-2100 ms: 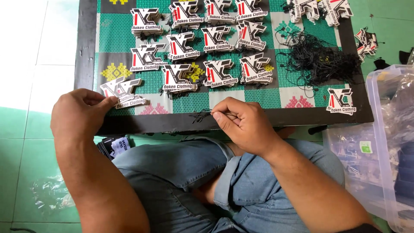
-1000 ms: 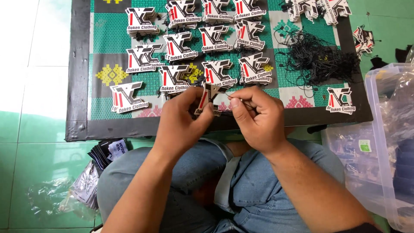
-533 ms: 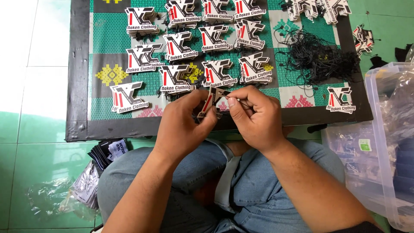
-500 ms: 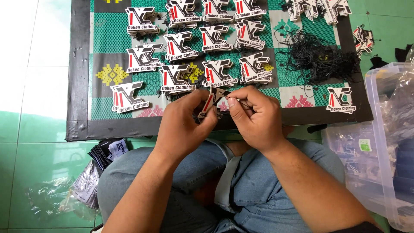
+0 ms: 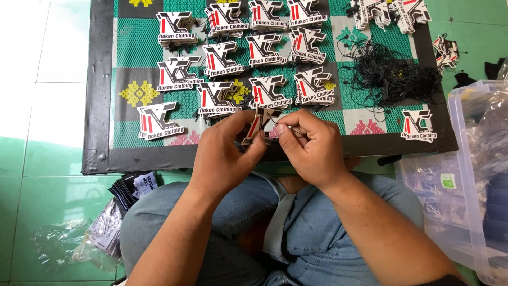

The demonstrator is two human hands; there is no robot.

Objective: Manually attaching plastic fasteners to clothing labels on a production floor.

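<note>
Tags, the die-cut card kind in white, black and red, are what I'm working on, and the one in hand [image 5: 258,123] now stands nearly on edge between my two hands, just above the near black border of the mat [image 5: 100,106]. A couple of seconds back my left hand [image 5: 225,153] was out at the left end of the mat picking this tag off the pile there, while my right hand [image 5: 312,151] pinched a cord alone; since then the left has carried the tag to the middle and the two hands have closed in on each other. Over the last half second almost nothing has shifted, which I read as the fiddly part: getting the cord [image 5: 290,128] through the tag's hole, not yet done as far as I can tell

Left fingers are curled shut on the tag's lower edge, thumb in front. Right thumb and forefinger are pinched tight on the thin black cord, whose tip sits just beside the tag's upper right corner, touching or nearly so; I can't tell which

Finished tags lie in rows on the mat [image 5: 217,58], a tangle of loose black cords [image 5: 394,74] sits to the right, and a clear plastic bin [image 5: 476,175] stands by my right knee
</note>
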